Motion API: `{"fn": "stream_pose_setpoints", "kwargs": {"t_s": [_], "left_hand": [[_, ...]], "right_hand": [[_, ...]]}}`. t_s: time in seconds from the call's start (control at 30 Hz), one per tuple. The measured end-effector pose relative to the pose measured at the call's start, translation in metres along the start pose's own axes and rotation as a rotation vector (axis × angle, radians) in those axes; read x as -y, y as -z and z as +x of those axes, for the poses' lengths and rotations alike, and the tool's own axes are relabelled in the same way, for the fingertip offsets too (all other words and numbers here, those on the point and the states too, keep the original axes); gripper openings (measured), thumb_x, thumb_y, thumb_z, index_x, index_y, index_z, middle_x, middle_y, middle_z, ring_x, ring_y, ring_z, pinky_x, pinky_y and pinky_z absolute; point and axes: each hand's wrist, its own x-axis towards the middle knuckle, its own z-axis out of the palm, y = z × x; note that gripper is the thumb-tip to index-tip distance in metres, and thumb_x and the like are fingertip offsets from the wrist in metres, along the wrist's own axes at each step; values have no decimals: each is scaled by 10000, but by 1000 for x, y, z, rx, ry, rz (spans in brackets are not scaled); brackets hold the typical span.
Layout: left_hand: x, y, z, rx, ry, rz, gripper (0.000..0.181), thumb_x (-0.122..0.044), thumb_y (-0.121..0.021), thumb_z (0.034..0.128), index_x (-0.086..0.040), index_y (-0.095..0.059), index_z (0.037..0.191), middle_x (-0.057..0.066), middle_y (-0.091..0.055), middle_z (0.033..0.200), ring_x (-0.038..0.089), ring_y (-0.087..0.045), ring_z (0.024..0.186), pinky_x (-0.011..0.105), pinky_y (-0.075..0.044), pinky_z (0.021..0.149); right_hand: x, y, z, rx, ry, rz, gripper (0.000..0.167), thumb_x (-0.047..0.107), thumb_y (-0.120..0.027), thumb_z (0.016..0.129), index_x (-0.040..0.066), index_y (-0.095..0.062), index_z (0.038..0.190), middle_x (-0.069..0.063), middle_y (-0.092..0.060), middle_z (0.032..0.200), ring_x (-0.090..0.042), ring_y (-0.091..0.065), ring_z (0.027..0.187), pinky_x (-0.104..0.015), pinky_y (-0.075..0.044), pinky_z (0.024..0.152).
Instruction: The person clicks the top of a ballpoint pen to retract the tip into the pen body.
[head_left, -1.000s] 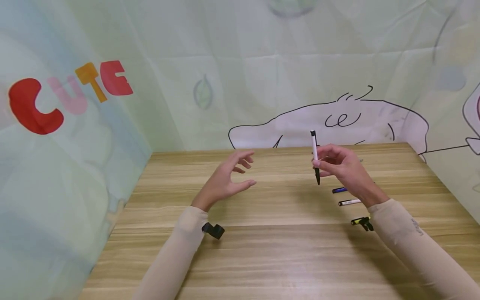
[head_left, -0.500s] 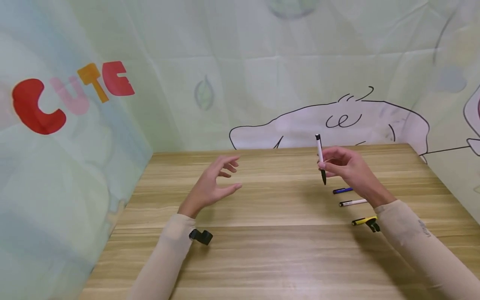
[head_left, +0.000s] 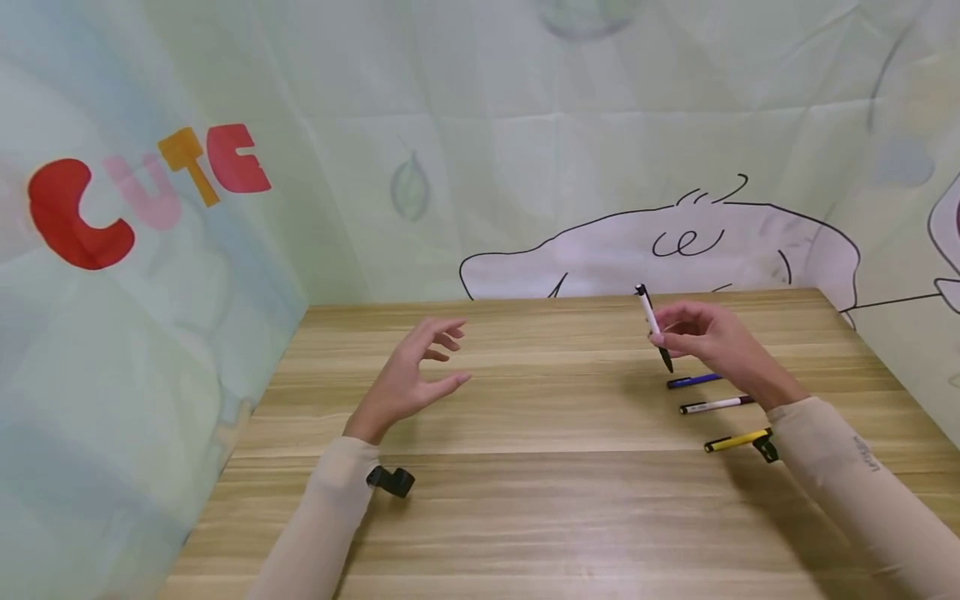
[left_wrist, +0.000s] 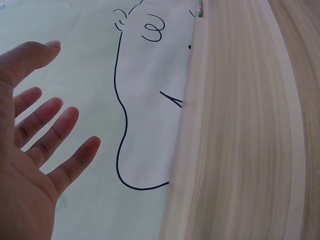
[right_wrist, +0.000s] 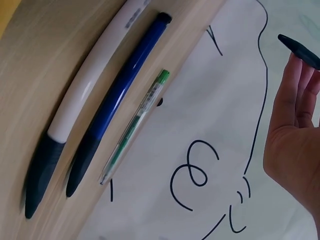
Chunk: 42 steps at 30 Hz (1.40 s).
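Between thumb and fingers, my right hand [head_left: 720,342] pinches a white pen [head_left: 649,313] with a black tip, tilted and held above the table. In the right wrist view, the black tip of that pen [right_wrist: 299,51] sticks out past the fingers of the right hand [right_wrist: 292,135]. Below the right hand lie a blue pen [head_left: 692,381], another white pen [head_left: 714,406] and a yellow pen [head_left: 735,441]. My left hand [head_left: 405,375] hovers over the table's left part, fingers spread and holding nothing; the left wrist view shows the same hand [left_wrist: 35,145] empty.
The wooden table [head_left: 525,517] meets a printed cloth backdrop [head_left: 487,167] at its back edge. A green clear pen [right_wrist: 134,125] lies near that edge, beyond the blue pen [right_wrist: 120,92]. A black wrist mount [head_left: 392,481] sits at the left sleeve.
Both hands have moved apart and slightly nearer: the left one leftward, the right one rightward with the white pen, which now leans more. More of the blue, white and yellow pens shows.
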Motion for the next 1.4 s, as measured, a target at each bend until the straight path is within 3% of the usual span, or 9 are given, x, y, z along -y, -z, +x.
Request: {"fn": "stream_pose_setpoints", "kwargs": {"t_s": [0.13,0.57,0.77,0.97,1.1,1.23,1.4], "left_hand": [[1,1,-3,0,2,7,727,-121,-843,839,-178,-487,1471,52,-573,1296,261,-610,1114,444,-599,881],[2,2,-4,10,-5,8,727,-106,-841,836,-175,-493,1471,53,-570,1302,280,-613,1114,427,-596,887],[4,1,-3,18,-9,14,720,-114,-840,841,-181,-495,1469,66,-566,1309,239,-606,1117,407,-595,894],[4,1,-3,21,-17,22,701,-123,-835,848,-182,-501,1461,105,-566,1313,239,-608,1110,395,-596,887],[4,2,-3,22,-26,28,692,-124,-834,849,-184,-506,1456,63,-562,1316,240,-610,1105,409,-600,879],[4,2,-3,23,-32,30,687,-113,-831,851,-177,-509,1454,104,-564,1319,237,-608,1107,416,-599,879],[3,1,-4,27,-20,32,671,-118,-830,854,-170,-519,1446,94,-564,1318,233,-606,1110,418,-599,885]], "right_hand": [[-5,7,0,0,-2,-47,326,242,-749,941,101,-677,1226,-134,-733,1078,-201,-693,956,-324,-582,757],[-18,23,4,6,7,-156,322,236,-746,944,137,-686,1244,-72,-711,1093,-172,-659,967,-348,-554,778],[-26,34,9,57,53,-233,346,214,-737,950,112,-688,1277,-69,-685,1093,-161,-613,937,-327,-524,721],[-31,44,12,121,104,-260,296,155,-728,950,87,-706,1238,-100,-676,991,-169,-574,829,-297,-502,626],[-35,50,14,162,111,-266,262,127,-726,946,78,-720,1203,-118,-698,1038,-136,-583,846,-272,-528,660],[-42,56,15,195,129,-299,232,69,-722,937,72,-736,1168,-129,-710,1114,-107,-614,890,-252,-545,707],[-50,63,17,218,133,-334,244,22,-743,904,87,-750,1139,-91,-724,1087,-113,-625,881,-247,-544,716]]}}
